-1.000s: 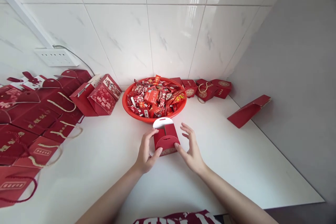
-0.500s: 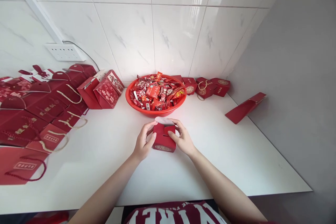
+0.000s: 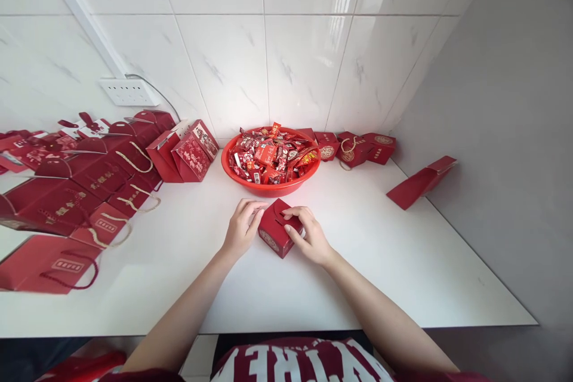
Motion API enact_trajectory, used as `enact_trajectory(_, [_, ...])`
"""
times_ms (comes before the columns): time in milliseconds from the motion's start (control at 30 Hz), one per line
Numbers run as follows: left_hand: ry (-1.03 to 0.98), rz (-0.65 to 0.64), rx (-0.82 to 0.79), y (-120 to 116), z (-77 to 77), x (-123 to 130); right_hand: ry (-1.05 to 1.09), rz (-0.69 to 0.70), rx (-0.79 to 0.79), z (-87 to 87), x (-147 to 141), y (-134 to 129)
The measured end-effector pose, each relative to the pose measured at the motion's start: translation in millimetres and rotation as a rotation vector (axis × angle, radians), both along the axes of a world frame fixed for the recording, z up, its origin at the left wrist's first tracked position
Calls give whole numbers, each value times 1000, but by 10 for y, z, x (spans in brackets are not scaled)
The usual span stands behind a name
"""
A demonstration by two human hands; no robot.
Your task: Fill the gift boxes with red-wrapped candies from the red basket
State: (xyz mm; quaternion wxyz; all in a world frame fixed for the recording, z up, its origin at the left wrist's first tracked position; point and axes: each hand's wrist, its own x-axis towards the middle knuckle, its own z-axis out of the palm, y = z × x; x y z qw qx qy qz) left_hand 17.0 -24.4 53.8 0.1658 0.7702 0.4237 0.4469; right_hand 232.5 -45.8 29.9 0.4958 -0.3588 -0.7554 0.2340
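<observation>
A small red candy box [image 3: 275, 233] with a gold round emblem on its front sits on the white table, turned at an angle. Its top flaps are folded over, with a slit between them. My right hand [image 3: 308, 236] grips it from the right, fingers on the top flap and thumb near the front edge. At the box's left corner is my left hand [image 3: 242, 230], fingers loosely bent and thumb apart; whether the fingertips touch the box is hard to tell. Behind the box stands a red basin [image 3: 271, 191] heaped with wrapped candies [image 3: 268, 155].
Red gift boxes with rope handles [image 3: 89, 191] crowd the left side of the table [image 3: 358, 286]. Several small red boxes [image 3: 353, 148] line the back wall. A folded red carton [image 3: 421, 182] leans by the grey right wall. A power socket [image 3: 129, 92] is on the tiles.
The white-lined flap that stood up at the back is now down. The box has turned on the table, and my left hand has come off its side toward the corner.
</observation>
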Motion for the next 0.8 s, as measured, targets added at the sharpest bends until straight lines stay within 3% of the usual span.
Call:
enact_trajectory(200, [435,-25,-36,-336,88,216,-64,-9,45,39,-29,-18])
enact_trajectory(300, [554,-9,-76,-369,80,246,-66,-17,53,32,-20,-24])
enact_trajectory(600, [636,86,-122,-169,263,-60,-23,174,80,58,-20,-98])
enact_trajectory(800, [532,61,17,-196,74,-51,-69,274,51,98,-127,-171])
